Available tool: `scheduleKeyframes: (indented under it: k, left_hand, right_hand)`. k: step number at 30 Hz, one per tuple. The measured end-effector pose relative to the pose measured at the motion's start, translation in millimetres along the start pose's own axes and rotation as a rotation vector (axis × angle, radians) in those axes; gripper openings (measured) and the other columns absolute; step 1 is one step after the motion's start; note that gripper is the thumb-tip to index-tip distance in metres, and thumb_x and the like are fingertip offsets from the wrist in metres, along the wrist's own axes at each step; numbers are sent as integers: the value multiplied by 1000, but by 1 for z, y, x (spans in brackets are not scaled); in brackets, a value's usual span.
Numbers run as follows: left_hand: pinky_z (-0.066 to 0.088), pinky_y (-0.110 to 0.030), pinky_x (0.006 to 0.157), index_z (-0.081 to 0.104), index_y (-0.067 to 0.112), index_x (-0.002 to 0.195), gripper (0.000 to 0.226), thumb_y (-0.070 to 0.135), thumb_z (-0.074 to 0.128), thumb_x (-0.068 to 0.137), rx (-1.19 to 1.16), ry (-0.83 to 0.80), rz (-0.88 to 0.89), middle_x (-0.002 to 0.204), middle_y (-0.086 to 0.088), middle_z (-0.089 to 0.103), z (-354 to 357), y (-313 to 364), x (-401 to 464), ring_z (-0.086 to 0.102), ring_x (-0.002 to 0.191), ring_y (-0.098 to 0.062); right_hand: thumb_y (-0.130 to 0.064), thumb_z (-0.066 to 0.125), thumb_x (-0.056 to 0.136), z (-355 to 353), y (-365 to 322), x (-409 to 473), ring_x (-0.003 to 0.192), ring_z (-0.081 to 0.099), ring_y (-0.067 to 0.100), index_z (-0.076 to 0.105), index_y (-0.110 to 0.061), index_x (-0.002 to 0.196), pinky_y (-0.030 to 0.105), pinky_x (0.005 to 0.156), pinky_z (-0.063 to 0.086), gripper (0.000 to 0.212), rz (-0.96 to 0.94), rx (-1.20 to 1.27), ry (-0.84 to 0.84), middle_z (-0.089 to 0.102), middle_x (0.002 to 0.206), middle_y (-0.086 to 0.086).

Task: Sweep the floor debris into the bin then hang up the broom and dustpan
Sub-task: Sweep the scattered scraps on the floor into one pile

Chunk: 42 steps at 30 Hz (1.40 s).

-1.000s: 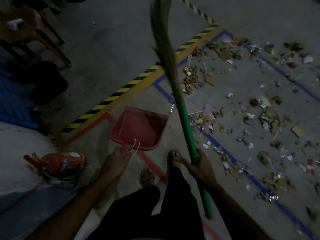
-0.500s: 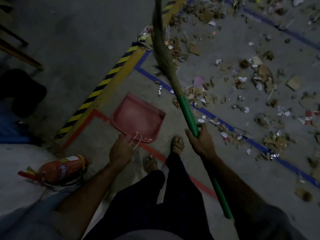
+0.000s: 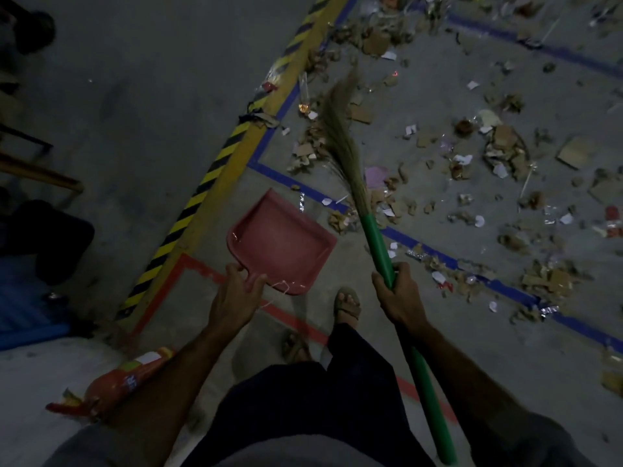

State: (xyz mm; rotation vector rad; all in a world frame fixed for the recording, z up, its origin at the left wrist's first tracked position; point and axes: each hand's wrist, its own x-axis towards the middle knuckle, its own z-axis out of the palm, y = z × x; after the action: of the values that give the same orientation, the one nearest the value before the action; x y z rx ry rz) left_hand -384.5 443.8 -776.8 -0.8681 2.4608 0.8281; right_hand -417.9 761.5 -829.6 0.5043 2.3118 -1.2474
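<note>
Littered floor (image 3: 438, 298) — left hand (image 3: 232, 298) fingers grip dustpan (image 3: 279, 244), right hand (image 3: 401, 298) fingers clasp broom (image 3: 377, 241).

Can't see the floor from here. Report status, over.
Left hand grips red dustpan handle; right hand grips green broom. Debris unswept. Nothing blocking.

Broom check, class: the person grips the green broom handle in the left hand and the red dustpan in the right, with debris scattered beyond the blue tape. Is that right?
Not quite: the hands are swapped. The head view shows the right hand gripping the green broom handle and the left hand holding the red dustpan. The debris does lie beyond the blue tape.
</note>
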Motion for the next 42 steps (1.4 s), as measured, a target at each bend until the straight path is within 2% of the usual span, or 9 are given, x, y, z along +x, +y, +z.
scheduleKeyframes:
  k: [6, 10, 15, 21, 26, 34, 37, 40, 42]
  left_hand:
    - [54, -41, 68, 52, 9, 100, 29, 29, 70, 89, -37, 146, 96, 90, -9, 65, -12, 44, 34, 63, 79, -27]
    - [55, -39, 64, 47, 9, 110, 53, -5, 71, 64, -56, 106, 160, 95, -7, 61, -25, 50, 58, 62, 80, -28]
    - [43, -31, 78, 27, 2, 129, 67, 5, 74, 81, -123, 62, 154, 116, -9, 51, -33, 62, 90, 54, 98, -23]
    - [50, -44, 78, 28, -3, 132, 44, 9, 51, 96, 55, -36, 251, 116, -25, 52, -45, 39, 133, 58, 98, -39]
    - [47, -39, 82, 21, -7, 149, 60, 6, 51, 99, 140, -113, 340, 122, -21, 50, -58, 22, 162, 55, 101, -35]
    - [48, -26, 63, 65, 3, 104, 47, 19, 91, 69, -286, -291, -178, 92, -6, 69, -80, -12, 219, 66, 78, -20]
    - [45, -21, 46, 69, 3, 105, 37, 22, 85, 78, -409, -599, -288, 87, -8, 72, -84, -16, 228, 64, 58, -8]
    - [48, -15, 42, 67, 0, 121, 37, 21, 72, 90, -533, -827, -304, 109, -12, 73, -83, -12, 230, 70, 70, -4]
    - [41, -15, 36, 67, 2, 112, 26, 22, 63, 97, -592, -848, -321, 78, -4, 69, -81, -3, 229, 63, 51, -2]
  right_hand:
    - [-48, 58, 94, -18, -40, 32, 58, 60, 22, 43, -26, 102, 42, 51, 51, 28, -102, -2, 55, 60, 72, 6]
    - [-48, 59, 95, -15, -65, 47, 57, 54, 19, 44, -24, 104, 32, 50, 40, 29, -152, -45, 75, 55, 72, 2]
    - [-59, 52, 95, 9, -85, 61, 73, 61, 20, 38, -21, 135, 27, 59, 40, 57, -150, -195, 112, 60, 93, 0]
    - [-40, 61, 95, 52, -110, 58, 71, 53, 20, 42, -15, 112, 28, 56, 33, 36, -77, -248, 175, 54, 89, 4]
    - [-54, 57, 94, 85, -133, 50, 67, 59, 16, 43, -19, 119, 27, 52, 38, 46, 26, -184, 201, 60, 87, 2]
    - [-33, 67, 91, 118, -141, 42, 60, 58, 18, 40, -14, 108, 30, 53, 41, 36, -10, -107, 299, 57, 76, 3]
    - [-36, 66, 90, 127, -144, 40, 59, 58, 21, 37, -17, 111, 31, 53, 43, 40, 19, -109, 303, 58, 77, 5]
    - [-50, 61, 92, 134, -141, 41, 62, 59, 18, 37, -25, 113, 29, 53, 42, 40, 54, -186, 285, 59, 81, 1]
    - [-48, 60, 93, 136, -137, 42, 59, 57, 18, 39, -24, 108, 26, 50, 35, 35, 50, -207, 260, 58, 76, 1]
